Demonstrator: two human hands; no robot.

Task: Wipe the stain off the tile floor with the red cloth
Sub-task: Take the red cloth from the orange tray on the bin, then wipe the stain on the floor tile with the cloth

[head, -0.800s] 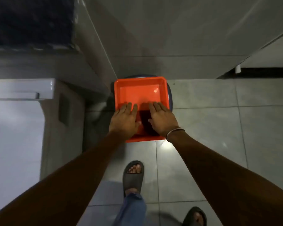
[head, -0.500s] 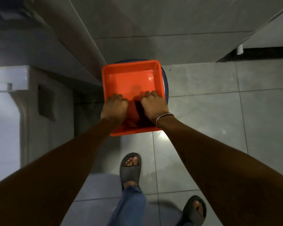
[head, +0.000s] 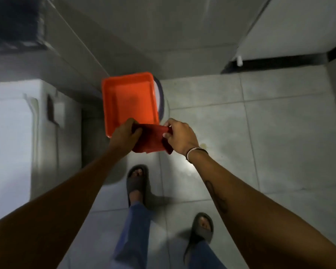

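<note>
The dark red cloth (head: 150, 140) hangs stretched between both hands, just above the near rim of an orange plastic tub (head: 130, 101). My left hand (head: 124, 135) grips the cloth's left edge. My right hand (head: 179, 135) pinches its right edge. A small yellowish stain (head: 204, 146) shows on the grey tile floor (head: 260, 142), just right of my right wrist.
The orange tub rests on a round dark-rimmed bucket (head: 160, 98) against the grey wall. A white appliance (head: 14, 133) stands at the left. My two feet in dark sandals (head: 137, 181) stand on the tiles below. A dark gap runs under a door at the upper right.
Both hands have lifted out of the tub toward me, pulling the red cloth up and spreading it between them. The tub now holds nothing visible.
</note>
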